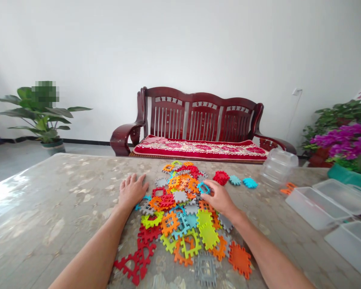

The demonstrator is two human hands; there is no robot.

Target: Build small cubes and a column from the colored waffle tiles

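Observation:
A loose pile of toothed plastic building tiles in red, orange, lime, grey and blue spreads over the table between my arms. My left hand (133,189) lies flat on the tabletop at the pile's left side, fingers apart, holding nothing. At the pile's right side, my right hand (218,196) pinches a small blue tile frame (203,188) between thumb and fingers. Close beyond that hand sits a red stack of tiles (221,177). To its right are a light blue tile (235,180) and a bright blue tile (250,183). A lime tile (208,235) and an orange tile (240,259) lie nearer me.
Clear plastic boxes (317,208) stand on the right of the patterned table (75,200), with a clear rounded container (279,167) behind them. Orange pieces (288,188) lie beside the boxes. Purple flowers (349,140) are at far right, and a wooden bench (203,116) stands beyond.

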